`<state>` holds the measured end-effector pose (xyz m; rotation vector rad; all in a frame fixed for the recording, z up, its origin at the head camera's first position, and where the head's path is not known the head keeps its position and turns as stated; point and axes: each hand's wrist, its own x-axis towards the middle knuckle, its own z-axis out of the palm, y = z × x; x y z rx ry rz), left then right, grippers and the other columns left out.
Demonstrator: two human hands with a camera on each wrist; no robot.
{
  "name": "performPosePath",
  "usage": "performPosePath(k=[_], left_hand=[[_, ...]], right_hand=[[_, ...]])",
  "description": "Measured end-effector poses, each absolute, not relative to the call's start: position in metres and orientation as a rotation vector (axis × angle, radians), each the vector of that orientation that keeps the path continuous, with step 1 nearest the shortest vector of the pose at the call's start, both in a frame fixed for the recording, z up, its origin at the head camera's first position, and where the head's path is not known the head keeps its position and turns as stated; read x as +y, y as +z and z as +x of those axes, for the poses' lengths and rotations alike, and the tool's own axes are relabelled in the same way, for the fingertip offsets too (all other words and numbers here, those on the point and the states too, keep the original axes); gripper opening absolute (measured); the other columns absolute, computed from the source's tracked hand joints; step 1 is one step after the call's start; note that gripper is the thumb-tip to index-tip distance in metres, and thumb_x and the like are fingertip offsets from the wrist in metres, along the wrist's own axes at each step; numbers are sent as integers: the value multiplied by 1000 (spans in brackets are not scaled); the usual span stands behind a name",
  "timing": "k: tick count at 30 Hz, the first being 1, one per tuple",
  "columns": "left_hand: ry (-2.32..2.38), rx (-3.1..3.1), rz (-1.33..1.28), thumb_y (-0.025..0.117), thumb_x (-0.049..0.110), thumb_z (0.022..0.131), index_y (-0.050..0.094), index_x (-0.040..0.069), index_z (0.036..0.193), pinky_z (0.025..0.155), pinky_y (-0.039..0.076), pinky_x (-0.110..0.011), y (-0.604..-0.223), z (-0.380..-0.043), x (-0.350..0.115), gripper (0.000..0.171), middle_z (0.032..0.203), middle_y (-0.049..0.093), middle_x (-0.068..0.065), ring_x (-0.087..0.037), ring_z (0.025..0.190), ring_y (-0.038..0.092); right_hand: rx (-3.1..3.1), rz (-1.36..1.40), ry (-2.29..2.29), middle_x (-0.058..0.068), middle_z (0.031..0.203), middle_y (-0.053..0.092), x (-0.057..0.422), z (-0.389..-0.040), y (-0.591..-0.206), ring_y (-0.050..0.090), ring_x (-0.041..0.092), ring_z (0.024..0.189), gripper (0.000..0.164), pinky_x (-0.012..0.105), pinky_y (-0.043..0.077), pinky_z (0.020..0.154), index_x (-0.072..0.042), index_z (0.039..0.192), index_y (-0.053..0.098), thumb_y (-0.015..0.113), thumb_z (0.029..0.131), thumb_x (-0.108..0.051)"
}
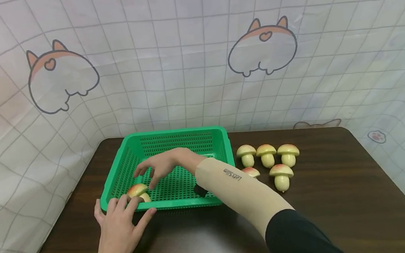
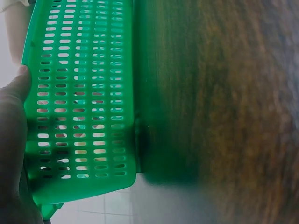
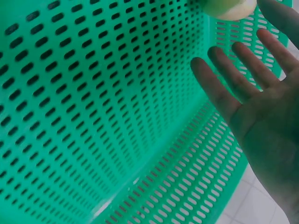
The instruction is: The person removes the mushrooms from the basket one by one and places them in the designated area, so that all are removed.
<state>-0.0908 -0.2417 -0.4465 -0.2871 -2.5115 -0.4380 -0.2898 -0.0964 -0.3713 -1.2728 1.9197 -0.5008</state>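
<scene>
A green plastic basket (image 1: 180, 203) with slotted walls sits on the left part of the table. My left hand (image 1: 121, 226) grips its near rim at the left corner, fingers over the edge and thumb (image 2: 21, 84) outside. Inside, at the near left corner, lies a toy mushroom (image 1: 137, 189) with a red-and-yellow cap; the left fingers partly cover it. My right hand (image 1: 162, 166) hovers over the basket, fingers apart and holding nothing, close to this mushroom. In the right wrist view the palm shows bare, below part of the pale mushroom (image 3: 231, 9).
Several more mushrooms (image 1: 281, 176) stand on the dark wooden table (image 1: 338, 195) right of the basket, one partly hidden by my right forearm. A small black object (image 1: 200, 190) shows beneath that forearm. A white checked cloth (image 1: 197, 62) hangs behind the table.
</scene>
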Motion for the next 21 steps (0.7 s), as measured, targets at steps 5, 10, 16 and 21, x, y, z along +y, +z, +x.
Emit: performPosePath(k=[5,10,16,21], left_hand=[[-436,-2516,-285,75,51,90,69,14,103,104,6,-84,-447,-92,-244,39,97,63,-7,-38,98,52],[-431,-2522,-284,75,51,90,69,15,102,105,6,-84,-447,-91,-244,39,98,63,-7,-37,98,52],[-418,-2514,-284,71,56,92,70,13,103,103,8,-85,-446,-91,-244,44,97,62,-8,-38,97,53],[-422,-2500,-282,69,58,93,72,11,104,103,9,-85,-445,-91,-244,49,96,63,-6,-37,96,54]], right_hand=[[1845,-1298,-458,1,158,38,-109,-291,-379,47,19,136,69,22,46,96,-17,157,42,75,96,-16],[1820,-1300,-408,-6,145,48,-117,-288,-384,46,10,124,71,26,48,93,-22,156,43,77,94,-22],[1784,-1259,-402,-6,139,51,-119,-287,-385,49,13,117,56,36,54,88,-20,143,53,79,93,-18],[1761,-1201,-338,-5,131,53,-119,-287,-384,52,13,116,48,35,56,87,-21,129,59,83,88,-10]])
